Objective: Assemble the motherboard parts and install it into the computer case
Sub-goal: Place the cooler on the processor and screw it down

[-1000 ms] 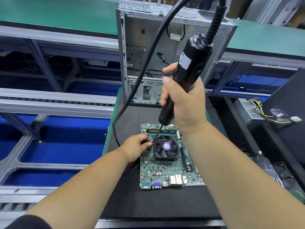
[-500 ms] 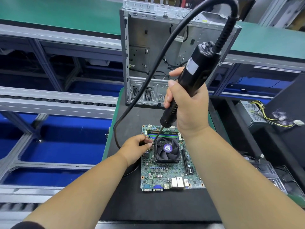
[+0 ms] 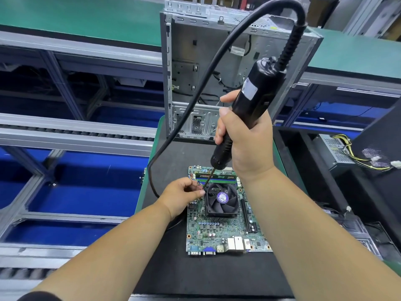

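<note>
Black electric screwdriver gripped in the right hand, bit at the cooler fan's far-left corner; left hand pinches there on the motherboard.

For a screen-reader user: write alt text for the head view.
The right hand grips a black electric screwdriver, its bit at the far-left corner of the cooler fan on a motherboard; the left hand pinches there. An open computer case stands behind.
</note>
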